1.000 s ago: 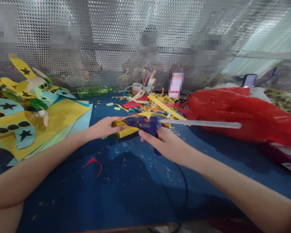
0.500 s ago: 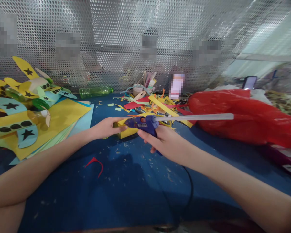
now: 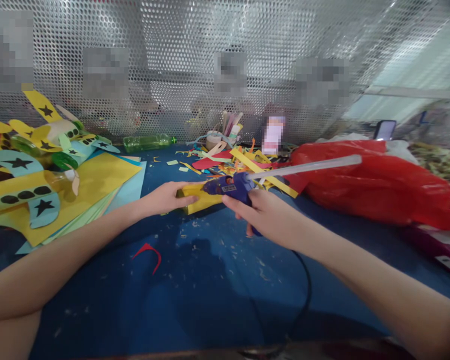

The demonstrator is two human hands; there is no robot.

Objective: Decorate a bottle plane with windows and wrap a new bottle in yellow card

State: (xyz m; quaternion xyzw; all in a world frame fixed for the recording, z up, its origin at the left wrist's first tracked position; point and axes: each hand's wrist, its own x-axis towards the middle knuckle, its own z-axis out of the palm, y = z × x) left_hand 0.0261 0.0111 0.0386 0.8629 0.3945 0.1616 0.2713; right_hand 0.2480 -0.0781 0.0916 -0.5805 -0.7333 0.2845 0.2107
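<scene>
A blue glue gun (image 3: 234, 186) with a long pale glue stick (image 3: 311, 166) rising from its back is gripped in my right hand (image 3: 272, 212). Its nozzle points left, over a yellow-wrapped piece (image 3: 200, 202) that lies on the blue table (image 3: 195, 310). My left hand (image 3: 167, 198) holds the left end of that piece between thumb and fingers; the fingertips behind it are hidden. Whether the nozzle touches the yellow surface I cannot tell. A black cord (image 3: 308, 285) runs down from the gun.
Decorated bottle planes (image 3: 26, 190) and coloured sheets (image 3: 112, 170) lie at left. Behind are a green bottle (image 3: 148, 143), paper scraps (image 3: 210, 162) and a cup of sticks (image 3: 214, 139). A red plastic bag (image 3: 371, 185) sits at right; a red scrap (image 3: 155, 250) lies in front.
My right hand and the glue gun have moved a little to the right, and the glue stick now tilts upward. My left hand stays on the yellow piece, more of which shows.
</scene>
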